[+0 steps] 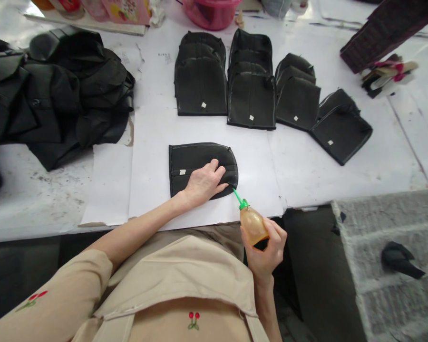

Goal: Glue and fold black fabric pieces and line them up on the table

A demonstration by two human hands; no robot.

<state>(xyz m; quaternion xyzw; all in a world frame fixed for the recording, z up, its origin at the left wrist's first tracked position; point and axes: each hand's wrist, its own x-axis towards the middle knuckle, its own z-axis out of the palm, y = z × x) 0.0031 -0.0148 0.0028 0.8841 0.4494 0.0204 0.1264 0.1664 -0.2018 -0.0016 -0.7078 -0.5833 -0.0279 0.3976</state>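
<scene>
A flat black padded piece (199,159), rounded at its right end and with a small pale tag near its straight left edge, lies on white paper. My left hand (204,183) rests on top of it, fingers apart and slightly bent, pressing it down near the rounded end. Squeezed in my right hand (269,247) is a soft amber squeeze bottle (252,223) with a green nozzle. The nozzle tip meets the lower right edge of the black piece, close to my left fingers. Whether any liquid comes out is too small to tell.
Behind are overlapping rows of similar black pieces (251,99), with pale tags. A heap of black pieces (64,90) covers the left. At the back stand a pink basin (211,12) and a pink box (126,10). A bundle of strips (388,76) lies right; grey fabric (395,218) is below.
</scene>
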